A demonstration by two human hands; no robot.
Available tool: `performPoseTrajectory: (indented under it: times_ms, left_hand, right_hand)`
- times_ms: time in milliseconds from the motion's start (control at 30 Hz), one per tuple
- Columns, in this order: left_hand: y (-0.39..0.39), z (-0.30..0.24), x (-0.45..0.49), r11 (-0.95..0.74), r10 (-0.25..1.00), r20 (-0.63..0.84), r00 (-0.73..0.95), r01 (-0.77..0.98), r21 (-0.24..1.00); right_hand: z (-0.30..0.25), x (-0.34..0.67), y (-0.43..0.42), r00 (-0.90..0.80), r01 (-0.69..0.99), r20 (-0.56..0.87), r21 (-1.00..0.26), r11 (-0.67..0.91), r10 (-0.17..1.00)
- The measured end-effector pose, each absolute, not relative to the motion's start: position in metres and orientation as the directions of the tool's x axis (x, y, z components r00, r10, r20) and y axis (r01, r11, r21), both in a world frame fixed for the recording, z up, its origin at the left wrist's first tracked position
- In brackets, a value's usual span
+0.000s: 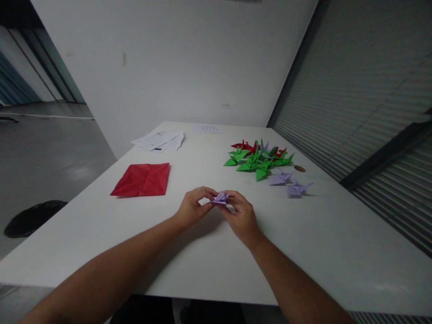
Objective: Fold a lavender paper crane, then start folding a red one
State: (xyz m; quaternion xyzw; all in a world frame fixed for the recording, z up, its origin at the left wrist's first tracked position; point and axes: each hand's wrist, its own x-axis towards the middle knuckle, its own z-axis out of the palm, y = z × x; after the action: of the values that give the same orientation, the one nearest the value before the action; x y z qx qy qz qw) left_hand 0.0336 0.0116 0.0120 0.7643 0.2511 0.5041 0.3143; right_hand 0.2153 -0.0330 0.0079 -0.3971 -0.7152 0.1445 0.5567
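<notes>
A small purple origami crane is held a little above the white table, near its middle. My left hand pinches its left side between thumb and fingers. From the right, my right hand grips the other side in the same way, so the fingertips hide part of the folds. To the right stand two more purple cranes, one nearer and one just behind it. Beyond them is a cluster of green cranes with red cranes at its back.
Creased red paper lies flat on the left. Printed sheets sit farther back, with another sheet by the wall. A brown round object lies near the right edge, beside window blinds. A black bin stands on the floor, left.
</notes>
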Motion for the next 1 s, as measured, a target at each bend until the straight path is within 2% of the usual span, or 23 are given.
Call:
performPoseTrajectory:
  times_ms: [133, 267, 400, 533, 633, 733, 867, 1000]
  left_hand:
    - [0.015, 0.007, 0.034, -0.733, 0.651, 0.675, 0.347, 0.055, 0.678]
    - [0.017, 0.002, 0.036, -0.674, 0.698, 0.634, 0.334, 0.008, 0.739]
    - [0.016, -0.002, 0.040, -0.419, 0.825, 0.459, 0.329, -0.189, 0.888]
    - [0.013, -0.002, 0.044, -0.167, 0.896, 0.291, 0.336, -0.354, 0.920]
    - [0.013, -0.002, 0.045, -0.075, 0.894, 0.216, 0.393, -0.344, 0.936]
    - [0.014, -0.003, 0.044, -0.024, 0.893, 0.159, 0.422, -0.309, 0.951]
    - [0.014, -0.004, 0.043, 0.043, 0.890, 0.098, 0.446, -0.295, 0.954]
    - [0.013, -0.004, 0.043, 0.043, 0.886, 0.094, 0.454, -0.282, 0.958]
  right_hand:
    - [0.005, 0.216, -0.031, -0.057, 0.415, 0.712, -0.621, 0.665, 0.700]
    - [0.003, 0.216, -0.031, -0.028, 0.410, 0.681, -0.660, 0.630, 0.732]
    - [0.001, 0.215, -0.031, -0.007, 0.329, 0.577, -0.770, 0.547, 0.817]
    - [-0.004, 0.214, -0.029, 0.034, 0.219, 0.461, -0.869, 0.443, 0.887]
    - [-0.008, 0.214, -0.026, 0.082, 0.123, 0.404, -0.911, 0.393, 0.911]
    - [-0.010, 0.215, -0.024, 0.053, 0.061, 0.357, -0.933, 0.354, 0.932]
    - [-0.011, 0.217, -0.024, -0.034, 0.099, 0.307, -0.946, 0.309, 0.951]
    - [-0.011, 0.218, -0.024, -0.045, 0.117, 0.286, -0.950, 0.290, 0.957]
